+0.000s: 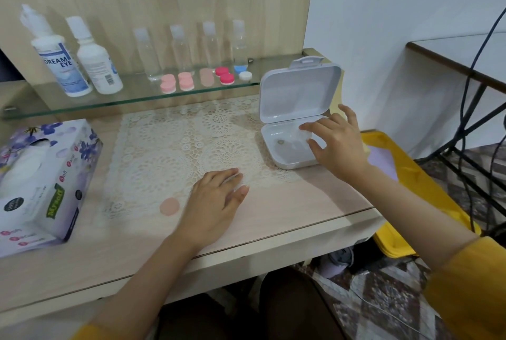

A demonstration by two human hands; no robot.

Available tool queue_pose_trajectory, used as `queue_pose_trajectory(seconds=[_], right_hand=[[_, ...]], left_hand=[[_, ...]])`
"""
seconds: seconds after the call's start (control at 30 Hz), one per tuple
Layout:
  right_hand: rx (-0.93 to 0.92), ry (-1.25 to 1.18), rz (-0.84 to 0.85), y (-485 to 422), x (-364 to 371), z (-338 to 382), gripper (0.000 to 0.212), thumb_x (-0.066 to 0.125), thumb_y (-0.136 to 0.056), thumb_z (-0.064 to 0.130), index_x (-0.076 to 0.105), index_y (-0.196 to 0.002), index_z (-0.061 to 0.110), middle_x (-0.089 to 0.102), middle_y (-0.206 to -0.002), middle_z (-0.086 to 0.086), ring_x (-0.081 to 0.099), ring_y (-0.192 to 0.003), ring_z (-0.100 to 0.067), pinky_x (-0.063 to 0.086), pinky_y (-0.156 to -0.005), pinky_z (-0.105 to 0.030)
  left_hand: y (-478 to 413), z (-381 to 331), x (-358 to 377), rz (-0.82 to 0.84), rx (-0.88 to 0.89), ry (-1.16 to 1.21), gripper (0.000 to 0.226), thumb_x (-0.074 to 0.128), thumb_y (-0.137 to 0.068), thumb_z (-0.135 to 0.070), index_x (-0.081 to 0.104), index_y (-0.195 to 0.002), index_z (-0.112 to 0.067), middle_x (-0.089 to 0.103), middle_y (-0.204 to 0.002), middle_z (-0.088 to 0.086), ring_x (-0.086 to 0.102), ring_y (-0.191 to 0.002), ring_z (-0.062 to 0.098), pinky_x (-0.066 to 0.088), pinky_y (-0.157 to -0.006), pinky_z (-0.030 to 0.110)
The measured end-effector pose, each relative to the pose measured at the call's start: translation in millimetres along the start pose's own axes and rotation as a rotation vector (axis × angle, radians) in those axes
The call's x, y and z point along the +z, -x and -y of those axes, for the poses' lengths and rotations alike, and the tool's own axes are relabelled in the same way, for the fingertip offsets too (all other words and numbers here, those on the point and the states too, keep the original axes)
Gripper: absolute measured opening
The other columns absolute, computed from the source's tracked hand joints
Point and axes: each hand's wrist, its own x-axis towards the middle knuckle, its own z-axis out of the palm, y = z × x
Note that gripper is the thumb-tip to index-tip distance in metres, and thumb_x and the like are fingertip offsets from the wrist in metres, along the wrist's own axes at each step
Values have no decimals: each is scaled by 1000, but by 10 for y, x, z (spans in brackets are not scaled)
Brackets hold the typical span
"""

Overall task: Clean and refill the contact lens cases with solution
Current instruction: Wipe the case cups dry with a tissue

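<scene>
The left hand (216,200) is laid flat, grip apart. A blurred clear item (301,137) in the white box (284,159) is half-covered by the right hand (339,145); whether its grip is clamped cannot be told.

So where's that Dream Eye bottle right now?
The Dream Eye bottle stands at the far left of the glass shelf, right beside a second white bottle, up behind the tissue box.
</scene>
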Motion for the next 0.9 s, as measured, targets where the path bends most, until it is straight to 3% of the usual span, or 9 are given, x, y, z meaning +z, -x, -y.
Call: queue_pose_trajectory(seconds=[0.1,0.23,0.33,0.47,0.7,0.9], right_hand=[[0,-8,-9,8,12,4,30,75,-59,-1,69,-86,11,67,-73,-1,58,-66,-28,30,-89,-37],[17,-36,-11,27,26,-6,28,69,-61,4,69,-87,13,66,-72,-1,43,-71,-16,30,-72,-31],[13,-36,-10,33,20,-9,26,68,-62,5,70,-87,12,67,-72,0,42,-71,-16,28,-67,-30],[12,-19,-5,16,-4,-6,26,67,-62,6,70,-88,12,68,-74,0,53,-63,-25,27,-67,-30],[27,-4,2,-20,-30,-1,26,67,-61,6,70,-86,12,67,-72,-1,54,-60,-27,27,-66,-30],[48,-9,4,-5,-34,-6,25,67,-62,6,69,-86,12,67,-72,0,40,-70,-16,26,-66,-31]], left_hand=[[-3,-2,2,-13,3,11,101,-6,-74,-79,55,-128,-20,47,-137,-10,37,-124,12,28,-108,36],[2,-6,-5,-4,2,12,101,-6,-73,-80,54,-128,-20,47,-137,-10,37,-124,11,28,-108,36],[3,-5,-12,4,3,11,100,-5,-74,-79,53,-129,-20,46,-138,-11,36,-124,10,27,-108,35],[1,-10,-6,14,1,5,84,9,-78,-71,53,-129,-21,45,-138,-11,35,-125,10,27,-108,35],[11,-28,-26,25,-14,7,81,9,-78,-67,51,-131,-22,43,-140,-12,33,-126,9,25,-109,35],[15,-42,-46,37,-27,32,80,9,-78,-66,50,-131,-23,42,-140,-14,31,-125,6,23,-110,33]])
